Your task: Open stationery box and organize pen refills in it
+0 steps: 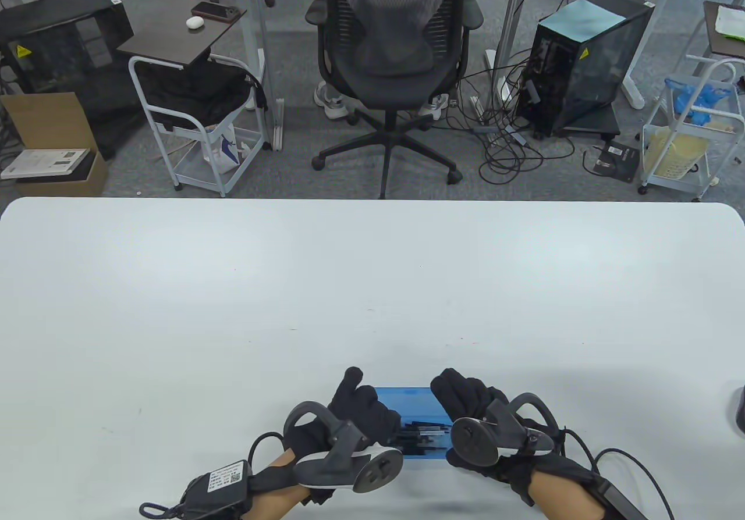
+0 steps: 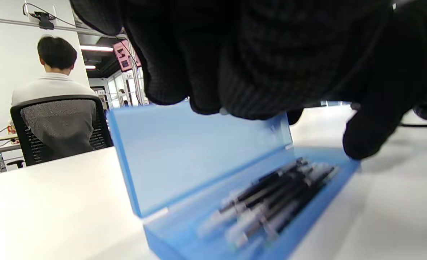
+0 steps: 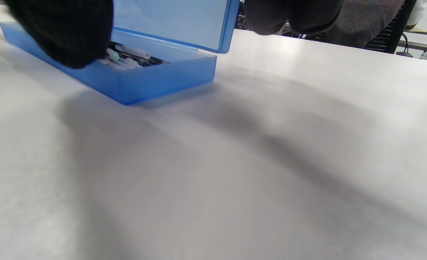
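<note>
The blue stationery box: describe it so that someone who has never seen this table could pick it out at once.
Start at the white table and go to the middle of its near edge, where the two black-gloved hands meet. Between the left hand and the right hand sits the blue stationery box, lid raised, pen refills lying inside. It is the only translucent blue thing on the table.

Translucent blue box (image 2: 184, 151), black/clear refills (image 2: 271, 198), black gloves, white table (image 1: 233, 287).

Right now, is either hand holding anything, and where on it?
Both hands, left hand and right hand, are at the open blue box, fingers at its raised lid; actual grip unclear.
</note>
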`<state>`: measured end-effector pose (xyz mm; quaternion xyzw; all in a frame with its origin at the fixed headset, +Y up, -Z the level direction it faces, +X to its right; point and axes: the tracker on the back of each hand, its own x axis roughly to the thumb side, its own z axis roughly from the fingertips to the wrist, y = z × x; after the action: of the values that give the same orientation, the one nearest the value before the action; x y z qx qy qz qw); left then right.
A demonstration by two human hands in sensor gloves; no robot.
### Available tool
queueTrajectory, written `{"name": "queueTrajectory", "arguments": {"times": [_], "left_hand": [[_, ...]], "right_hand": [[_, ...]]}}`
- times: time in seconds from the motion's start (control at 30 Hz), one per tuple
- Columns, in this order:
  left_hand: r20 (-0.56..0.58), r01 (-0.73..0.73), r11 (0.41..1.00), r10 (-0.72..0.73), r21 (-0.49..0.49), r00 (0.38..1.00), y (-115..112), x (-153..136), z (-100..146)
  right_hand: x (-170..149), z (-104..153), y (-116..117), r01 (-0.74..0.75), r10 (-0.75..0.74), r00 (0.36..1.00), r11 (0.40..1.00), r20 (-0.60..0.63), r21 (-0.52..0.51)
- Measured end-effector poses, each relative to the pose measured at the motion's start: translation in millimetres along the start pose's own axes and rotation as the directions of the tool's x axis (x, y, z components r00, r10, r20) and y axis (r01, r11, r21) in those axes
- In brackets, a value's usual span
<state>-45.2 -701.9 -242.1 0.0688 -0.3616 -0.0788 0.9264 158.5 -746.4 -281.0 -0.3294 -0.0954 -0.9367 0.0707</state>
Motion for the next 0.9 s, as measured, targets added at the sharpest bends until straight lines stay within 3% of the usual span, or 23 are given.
{"name": "queueTrajectory", "arguments": {"times": [0.3,0.67,0.8,0.9], "left_hand": [[0.033,0.095,0.992,-0.093,-0.077,0.995,-19,25,-18],[-0.005,0.160,0.981,-0.162,-0.105,0.987,-35,28,-24],[0.007,0.130,0.988,-0.130,-0.088,0.992,-27,27,-22],[0.011,0.008,0.999,-0.008,0.035,1.000,-5,18,-12]], "right_hand": [[0,0,0,-0.001,0.001,1.000,1.000,0.004,-0.009],[3,1,-1,-0.026,0.026,1.000,0.999,-0.003,-0.022],[6,2,-2,-0.048,0.048,0.999,0.998,-0.012,-0.033],[11,4,-3,-0.090,0.089,0.996,0.995,-0.029,-0.046]]}}
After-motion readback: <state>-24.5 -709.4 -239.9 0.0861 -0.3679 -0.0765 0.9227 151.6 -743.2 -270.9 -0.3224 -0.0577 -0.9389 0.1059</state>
